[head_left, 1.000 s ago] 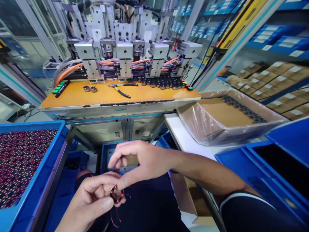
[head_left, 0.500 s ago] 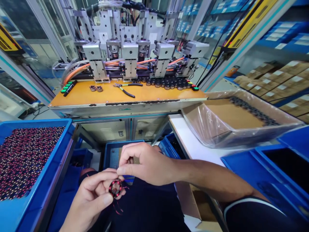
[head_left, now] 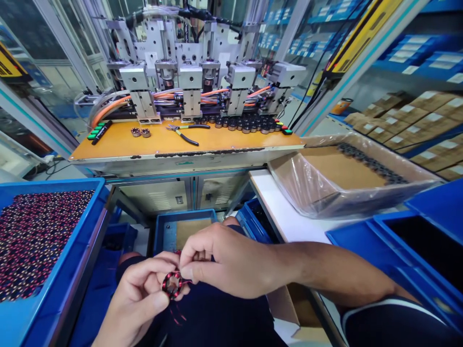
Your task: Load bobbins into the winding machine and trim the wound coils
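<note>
1. Both hands are working close together on the near side of the orange worktop (head_left: 224, 140), well apart from it.
2. The left hand (head_left: 135, 294) is closing thumb and fingers on a wound ring (head_left: 165, 285), keeping its open face turned upward; the ring is therefore sitting nearer the wearer than the worktop.
3. The right hand (head_left: 231, 265) is pressing thumb and forefinger together at the ring's right edge, its other fingers curling inward; it is apparently pinching one of the red wire leads (head_left: 177, 316), though these are too fine to confirm.
4. Judging progress: the coils are already sitting around this ring, while leads are hanging loose below it, so its handling is looking unfinished.
5. Counting: one ring is resting in the left hand, and two ring-shaped parts (head_left: 145, 132) are standing on the worktop's left part.
6. One pair of pliers (head_left: 186, 136) is lying mid-worktop, and one black marker (head_left: 102, 133) is lying at its left end.
7. Black-topped parts (head_left: 249, 125) are crowding the worktop's right rear, overlapping too much for counting.
8. One blue bin (head_left: 77, 243) is standing left and nearer than the worktop, holding countless wound parts (head_left: 39, 236); one plastic-lined carton (head_left: 325, 200) is standing to the worktop's right, holding a dark row of parts (head_left: 371, 162).
</note>
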### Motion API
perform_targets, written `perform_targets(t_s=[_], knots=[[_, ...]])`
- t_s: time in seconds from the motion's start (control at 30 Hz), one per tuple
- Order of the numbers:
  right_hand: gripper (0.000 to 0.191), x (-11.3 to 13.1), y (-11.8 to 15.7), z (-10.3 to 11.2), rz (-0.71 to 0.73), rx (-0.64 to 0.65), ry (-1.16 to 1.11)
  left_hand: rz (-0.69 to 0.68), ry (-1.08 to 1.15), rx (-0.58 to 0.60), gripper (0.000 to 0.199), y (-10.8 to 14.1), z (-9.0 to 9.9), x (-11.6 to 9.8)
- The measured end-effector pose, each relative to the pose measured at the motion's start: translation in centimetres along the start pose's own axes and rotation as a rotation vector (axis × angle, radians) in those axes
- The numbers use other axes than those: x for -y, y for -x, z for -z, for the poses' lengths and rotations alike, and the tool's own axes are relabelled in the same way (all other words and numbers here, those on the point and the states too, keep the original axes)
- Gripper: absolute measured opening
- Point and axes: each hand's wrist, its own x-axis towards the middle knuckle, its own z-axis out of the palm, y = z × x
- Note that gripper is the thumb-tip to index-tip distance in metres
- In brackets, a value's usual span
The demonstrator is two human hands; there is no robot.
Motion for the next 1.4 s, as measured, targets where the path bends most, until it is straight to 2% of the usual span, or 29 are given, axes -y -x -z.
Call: perform_targets(t_s=[0.1, 0.17, 0.37, 0.5, 0.63, 0.7, 0.73, 0.8, 0.87, 0.9, 0.97, 1.03, 1.17, 1.4], knots=[[0.014, -0.3, 0.2, -0.5, -0.009, -0.024, -0.109, 0.058, 0.112, -0.111, 0.026, 0.2, -1.0, -0.1], [0.013, -0.5, 0.3, -0.8, -0.032, -0.033, -0.195, 0.07, 0.15, -0.124, 0.029, 0.1, -1.2, 0.0], [0.009, -0.5, 0.5, -1.0, -0.052, -0.053, -0.261, -0.037, 0.088, 0.01, 0.031, -0.3, 0.6, 1.0], [0.008, -0.3, 0.6, -1.1, -0.042, -0.054, -0.274, -0.113, -0.02, -0.013, 0.038, 0.1, 1.7, 1.5], [0.01, -0.3, 0.9, -1.1, -0.013, -0.053, -0.204, -0.153, -0.094, 0.046, 0.033, 0.1, 1.8, 1.4], [0.008, -0.5, 1.2, -0.7, 0.07, -0.002, -0.109, -0.145, -0.084, 0.089, 0.028, -0.1, 1.5, 1.2], [0.007, -0.7, 1.3, -0.4, 0.159, 0.003, -0.021, -0.137, -0.06, 0.106, 0.026, -0.2, 1.3, 1.1], [0.006, -1.1, 1.6, 0.3, 0.406, -0.076, 0.241, -0.119, 0.011, 0.132, 0.026, -0.3, 0.9, 1.0], [0.009, -1.5, 1.5, 0.8, 0.677, -0.214, 0.503, -0.086, 0.089, 0.142, 0.029, -0.2, 0.5, 0.9], [0.01, -1.6, 1.3, 0.9, 0.786, -0.26, 0.59, -0.065, 0.121, 0.127, 0.032, -0.2, 0.3, 1.0], [0.014, -1.9, 0.9, 0.9, 0.937, -0.27, 0.668, -0.012, 0.173, 0.071, 0.037, -0.1, -0.1, 1.0], [0.017, -2.0, 0.3, 0.7, 1.011, -0.267, 0.682, 0.039, 0.217, 0.009, 0.04, 0.1, -0.3, 1.1], [0.016, -2.5, -0.7, 0.1, 1.076, -0.3, 0.653, 0.11, 0.249, -0.022, 0.042, 0.2, -0.7, 1.0], [0.016, -3.4, -1.4, -0.5, 1.088, -0.364, 0.564, 0.082, 0.239, 0.01, 0.037, -0.2, -0.8, 0.7]])
